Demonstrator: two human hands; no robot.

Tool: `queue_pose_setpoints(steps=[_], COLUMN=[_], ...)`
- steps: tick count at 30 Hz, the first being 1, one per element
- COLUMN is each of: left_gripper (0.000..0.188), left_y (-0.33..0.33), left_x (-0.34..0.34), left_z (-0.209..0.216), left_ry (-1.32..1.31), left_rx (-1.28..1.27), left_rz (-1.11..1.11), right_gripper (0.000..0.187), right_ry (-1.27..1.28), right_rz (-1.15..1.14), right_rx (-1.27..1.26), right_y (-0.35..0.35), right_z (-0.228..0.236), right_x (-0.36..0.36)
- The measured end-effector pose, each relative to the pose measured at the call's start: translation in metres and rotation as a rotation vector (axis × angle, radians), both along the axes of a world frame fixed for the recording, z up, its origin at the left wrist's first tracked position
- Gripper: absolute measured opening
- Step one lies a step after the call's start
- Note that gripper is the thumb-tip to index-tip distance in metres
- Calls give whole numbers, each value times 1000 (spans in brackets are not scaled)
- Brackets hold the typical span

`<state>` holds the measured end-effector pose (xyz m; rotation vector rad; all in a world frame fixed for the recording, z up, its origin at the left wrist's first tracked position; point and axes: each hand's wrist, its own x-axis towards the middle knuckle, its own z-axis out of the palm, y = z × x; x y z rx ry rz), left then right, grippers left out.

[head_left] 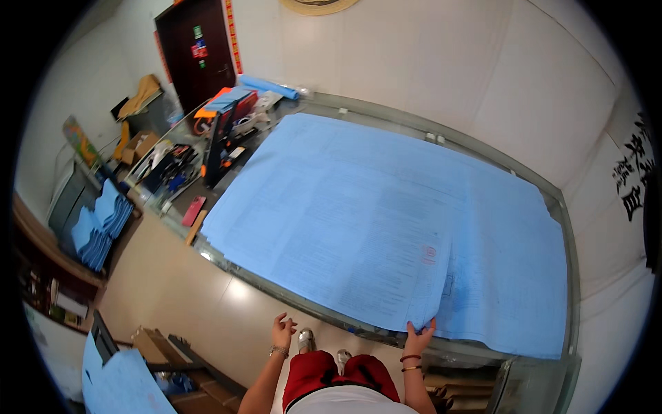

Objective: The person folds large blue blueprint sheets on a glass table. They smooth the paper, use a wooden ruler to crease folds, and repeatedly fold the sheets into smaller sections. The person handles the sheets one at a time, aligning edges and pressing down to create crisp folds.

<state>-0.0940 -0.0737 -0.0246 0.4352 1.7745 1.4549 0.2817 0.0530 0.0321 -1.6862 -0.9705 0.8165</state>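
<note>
Large blue printed sheets (331, 207) lie spread over most of a glass-topped table (552, 200). My right hand (419, 338) grips the near corner of the top sheet between thumb and fingers, at the table's front edge. That sheet's right edge is slightly raised, and a red stamp mark shows near it. Beneath it, another blue sheet (514, 276) extends to the right. My left hand (283, 332) hangs in the air short of the front edge, fingers apart and holding nothing.
Toward the table's left end lie a red phone (194, 211), a wooden strip (196, 228), a black stand (219, 148) and assorted clutter. A blue roll (269, 87) rests at the back. Folded blue sheets (102, 224) stand at far left; cardboard boxes (155, 345) sit at lower left.
</note>
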Motion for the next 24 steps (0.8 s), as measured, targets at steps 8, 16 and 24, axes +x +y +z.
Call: queue_pose_setpoints(steps=[8,16,24], left_gripper=[56,65,43], left_y=[9,29,25], left_x=[44,1,-40], left_z=[30,32,77], left_ry=[-300,-481,-128], left_rx=[-12,68,291], left_rz=[99,574,699], right_gripper=[84,80,90], right_ry=[603,657,524], right_rz=[116,247,365], right_rx=[-193,-125,-258], right_y=[2,-23,-20], right_z=[83,115,99], right_x=[45,169,214])
